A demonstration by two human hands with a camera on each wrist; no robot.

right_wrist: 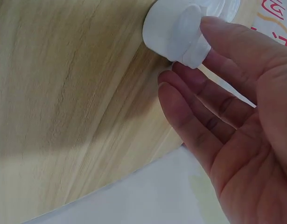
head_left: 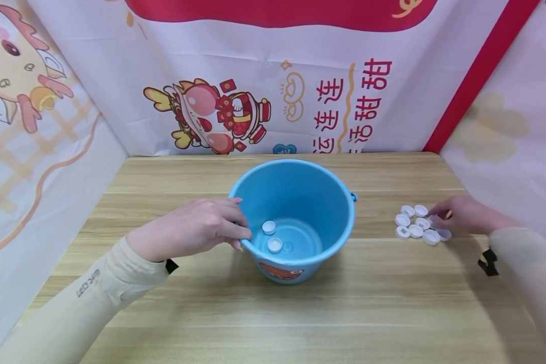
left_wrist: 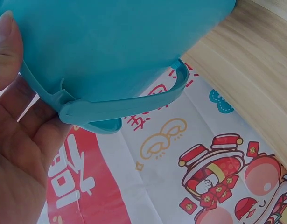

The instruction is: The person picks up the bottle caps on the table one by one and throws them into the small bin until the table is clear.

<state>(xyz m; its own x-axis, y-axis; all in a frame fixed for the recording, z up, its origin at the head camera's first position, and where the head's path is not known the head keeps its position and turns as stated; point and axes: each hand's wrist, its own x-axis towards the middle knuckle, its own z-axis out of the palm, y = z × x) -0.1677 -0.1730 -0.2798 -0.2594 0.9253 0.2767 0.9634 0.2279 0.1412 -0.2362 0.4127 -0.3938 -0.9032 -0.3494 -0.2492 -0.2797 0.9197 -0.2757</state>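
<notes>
A light-blue plastic bucket (head_left: pixel 296 260) stands upright on the table, with two white plastic caps, one cap (head_left: pixel 269 227) behind the other cap (head_left: pixel 275 245), on its floor. My left hand (head_left: pixel 195 227) grips the bucket's left rim, thumb on one side of the wall and fingers on the other. To the right of the bucket lies a cluster of white caps (head_left: pixel 402 220). At the right edge of that cluster, my right hand (head_left: pixel 466 215) pinches a white cap (right_wrist: pixel 197 51) between thumb and index finger. The other fingers of that hand are loosely bent.
The wooden table (head_left: pixel 209 318) is bounded at the back by a printed white and red cloth (head_left: pixel 250 45). Similar cloth hangs along both sides. The bucket's blue handle (left_wrist: pixel 134 103) is folded down on its outer side.
</notes>
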